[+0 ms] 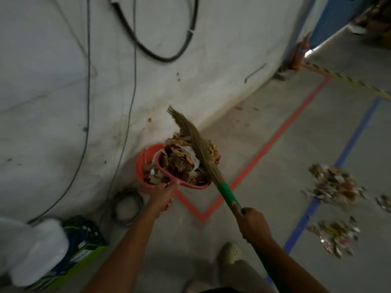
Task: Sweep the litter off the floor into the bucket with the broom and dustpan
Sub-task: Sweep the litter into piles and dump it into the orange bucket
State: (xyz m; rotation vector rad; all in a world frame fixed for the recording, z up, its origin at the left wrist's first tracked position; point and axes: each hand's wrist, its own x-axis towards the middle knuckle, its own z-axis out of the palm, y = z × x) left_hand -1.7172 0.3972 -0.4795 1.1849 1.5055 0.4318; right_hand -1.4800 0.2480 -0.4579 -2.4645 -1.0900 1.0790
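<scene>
My left hand (164, 194) grips the dustpan (190, 186) handle, holding it over the bucket (140, 166); right hand (252, 224) grips the broom (203, 153), bristles pinning the litter (179, 159) so nothing spills

**Loaded dustpan over the bucket**

Our left hand (164, 196) grips the handle of the pink dustpan (191, 187), which is heaped with litter (179, 161) and held just beyond that hand, over the orange bucket (140, 172). Our right hand (251, 224) holds the broom (198, 149) by its green handle, bristles lying across the heap. Right of that hand, two piles of scraps (334, 185) lie on the floor (264, 176).
</scene>
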